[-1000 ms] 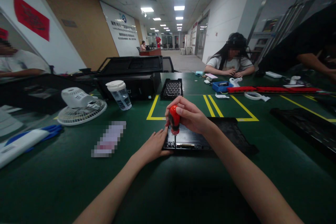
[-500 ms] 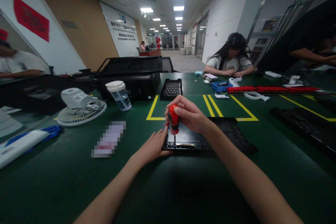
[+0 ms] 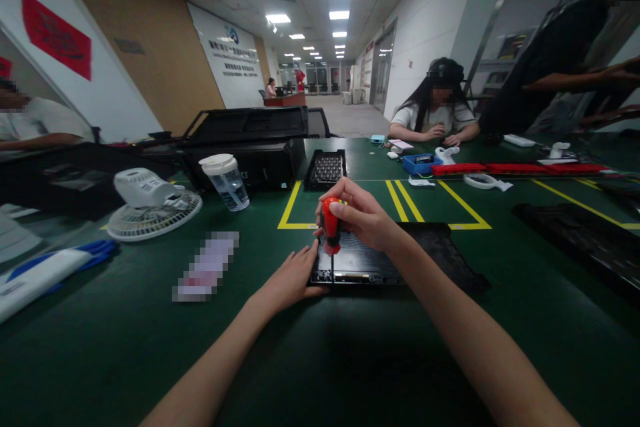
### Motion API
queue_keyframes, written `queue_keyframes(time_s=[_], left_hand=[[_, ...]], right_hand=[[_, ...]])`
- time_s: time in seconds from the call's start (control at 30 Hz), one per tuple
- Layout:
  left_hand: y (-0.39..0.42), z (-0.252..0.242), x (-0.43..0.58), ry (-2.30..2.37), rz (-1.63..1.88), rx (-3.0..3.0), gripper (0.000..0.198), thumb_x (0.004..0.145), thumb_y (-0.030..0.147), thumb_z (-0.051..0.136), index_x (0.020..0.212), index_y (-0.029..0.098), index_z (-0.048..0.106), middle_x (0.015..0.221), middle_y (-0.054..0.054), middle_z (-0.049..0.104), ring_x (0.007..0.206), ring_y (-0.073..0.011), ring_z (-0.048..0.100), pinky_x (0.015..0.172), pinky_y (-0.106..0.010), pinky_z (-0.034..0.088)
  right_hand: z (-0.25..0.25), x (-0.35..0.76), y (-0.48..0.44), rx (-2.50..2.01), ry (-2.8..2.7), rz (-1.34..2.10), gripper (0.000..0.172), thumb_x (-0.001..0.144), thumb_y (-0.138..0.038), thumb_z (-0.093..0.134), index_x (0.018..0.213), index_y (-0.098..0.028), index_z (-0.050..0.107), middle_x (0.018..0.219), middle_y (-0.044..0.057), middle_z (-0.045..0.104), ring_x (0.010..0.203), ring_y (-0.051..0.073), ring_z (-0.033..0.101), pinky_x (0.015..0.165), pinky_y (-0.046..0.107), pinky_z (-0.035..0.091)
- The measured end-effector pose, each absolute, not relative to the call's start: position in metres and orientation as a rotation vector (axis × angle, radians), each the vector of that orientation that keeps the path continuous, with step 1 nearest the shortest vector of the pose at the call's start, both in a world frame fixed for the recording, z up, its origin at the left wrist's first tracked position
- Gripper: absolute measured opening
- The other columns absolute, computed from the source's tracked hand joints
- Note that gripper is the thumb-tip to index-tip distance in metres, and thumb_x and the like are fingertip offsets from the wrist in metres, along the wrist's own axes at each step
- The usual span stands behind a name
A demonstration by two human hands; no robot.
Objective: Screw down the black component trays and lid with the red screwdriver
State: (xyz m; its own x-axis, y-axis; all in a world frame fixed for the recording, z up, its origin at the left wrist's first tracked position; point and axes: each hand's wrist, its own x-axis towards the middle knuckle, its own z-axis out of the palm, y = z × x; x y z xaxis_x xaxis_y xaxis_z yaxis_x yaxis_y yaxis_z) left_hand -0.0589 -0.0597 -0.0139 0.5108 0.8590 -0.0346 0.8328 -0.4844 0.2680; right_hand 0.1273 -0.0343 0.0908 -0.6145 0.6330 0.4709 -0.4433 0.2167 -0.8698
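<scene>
Right hand: fingers closed around red-black handle of screwdriver. Screwdriver stands nearly upright, shaft pointing down at near-left corner of black panel; whether tip touches, cannot tell. Left hand: fingers extended, nothing grasped, laid against left edge of panel. Panel lies flat on green table, between both hands and below screwdriver. Beyond panel: yellow tape lines. Farther left: lidded cup, then white fan.
</scene>
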Motion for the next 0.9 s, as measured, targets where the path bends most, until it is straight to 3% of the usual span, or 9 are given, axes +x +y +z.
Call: queue_keyframes(time_s=[0.33, 0.9], left_hand=[[-0.0587, -0.0162, -0.0592, 1.444, 0.170, 2.518, 0.083, 0.073, 0.055, 0.052, 0.137, 0.015, 0.018, 0.142, -0.019, 0.026, 0.129, -0.0338, 0.026, 0.102, -0.049, 0.025], [-0.0588, -0.0164, -0.0582, 1.442, 0.170, 2.519, 0.089, 0.074, 0.052, 0.053, 0.139, 0.014, 0.007, 0.142, -0.020, 0.025, 0.130, -0.0335, 0.026, 0.102, -0.049, 0.024]], right_hand=[[0.0924, 0.1326, -0.0319, -0.242, -1.663, 1.447, 0.016, 0.082, -0.026, 0.054, 0.090, -0.018, 0.044, 0.076, 0.000, 0.056, 0.063, 0.010, 0.056, 0.060, 0.026, 0.051], [0.0983, 0.1348, -0.0347, -0.322, -1.709, 1.253, 0.017, 0.079, -0.027, 0.058, 0.081, -0.017, 0.044, 0.071, -0.002, 0.052, 0.055, 0.008, 0.054, 0.055, 0.024, 0.047]])
